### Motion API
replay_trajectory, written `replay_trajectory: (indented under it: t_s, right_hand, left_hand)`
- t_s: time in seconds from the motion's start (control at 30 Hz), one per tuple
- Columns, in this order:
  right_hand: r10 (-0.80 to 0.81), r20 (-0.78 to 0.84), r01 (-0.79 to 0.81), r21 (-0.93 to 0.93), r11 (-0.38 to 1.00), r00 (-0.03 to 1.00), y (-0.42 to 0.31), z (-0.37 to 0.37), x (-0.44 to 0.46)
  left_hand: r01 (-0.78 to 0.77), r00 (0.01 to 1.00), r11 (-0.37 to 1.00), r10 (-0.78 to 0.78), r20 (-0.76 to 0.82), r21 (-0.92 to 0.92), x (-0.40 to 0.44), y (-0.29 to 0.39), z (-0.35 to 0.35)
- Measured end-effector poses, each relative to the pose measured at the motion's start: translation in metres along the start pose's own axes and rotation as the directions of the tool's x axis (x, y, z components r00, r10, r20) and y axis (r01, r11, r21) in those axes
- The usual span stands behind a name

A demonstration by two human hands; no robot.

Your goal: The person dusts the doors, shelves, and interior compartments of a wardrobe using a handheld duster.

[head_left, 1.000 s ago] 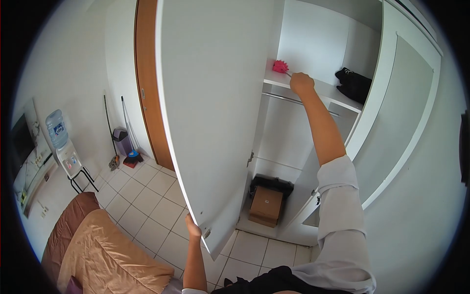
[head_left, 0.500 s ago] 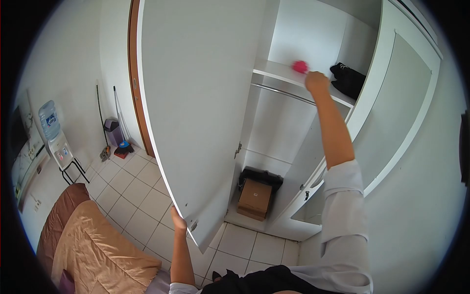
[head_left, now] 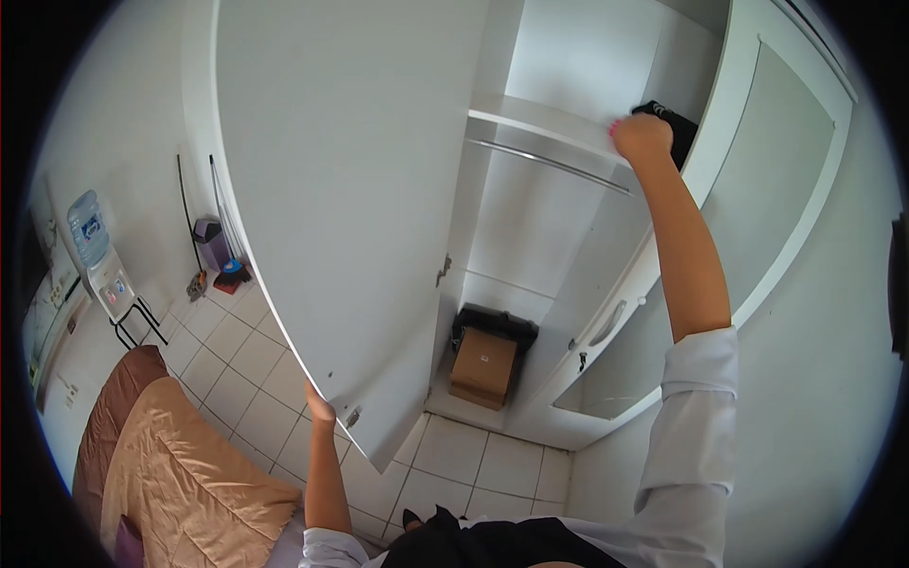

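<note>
My right hand (head_left: 644, 138) is closed in a fist at the upper shelf (head_left: 535, 115) of a white wardrobe. A bit of a pink duster (head_left: 614, 126) shows at the fist's left side; the rest is hidden behind the hand. Just beyond the fist lies a black bundle (head_left: 684, 134), perhaps a bag or cloth, partly covered by my hand. Low on the left, my left hand (head_left: 323, 409) grips the free edge of the open wardrobe door (head_left: 350, 208), with its fingers partly out of sight.
Below the shelf runs a metal hanging rail (head_left: 549, 163). A cardboard box (head_left: 483, 367) and a black bag (head_left: 516, 327) sit on the wardrobe floor. A mirrored door (head_left: 767, 180) stands at right, a bed with a tan quilt (head_left: 189, 464) at lower left, and a water dispenser (head_left: 112, 284) farther back.
My right hand has moved right along the shelf with the pink duster, toward the black bundle. The view has shifted slightly; my left hand stays on the door edge.
</note>
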State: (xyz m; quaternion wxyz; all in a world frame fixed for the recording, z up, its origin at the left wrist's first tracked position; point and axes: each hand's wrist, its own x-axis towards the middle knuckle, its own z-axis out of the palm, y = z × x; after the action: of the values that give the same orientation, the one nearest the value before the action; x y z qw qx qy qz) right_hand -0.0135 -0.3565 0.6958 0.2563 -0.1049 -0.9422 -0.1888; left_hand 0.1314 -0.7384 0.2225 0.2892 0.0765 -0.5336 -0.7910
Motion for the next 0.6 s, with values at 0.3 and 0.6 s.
replay_trajectory:
  t_s: [0.3, 0.6]
  right_hand:
    - [-0.079, -0.02, 0.081, 0.168, 0.982, 0.997, 0.025, -0.027, -0.018]
    - [-0.14, 0.012, 0.14, -0.077, 0.987, 0.99, 0.019, -0.038, -0.064]
  left_hand:
    - [0.009, 1.0, 0.998, -0.008, 0.03, -0.057, -0.002, -0.009, -0.007]
    - [0.02, 0.999, 1.0, -0.019, 0.033, -0.011, -0.005, -0.009, -0.007]
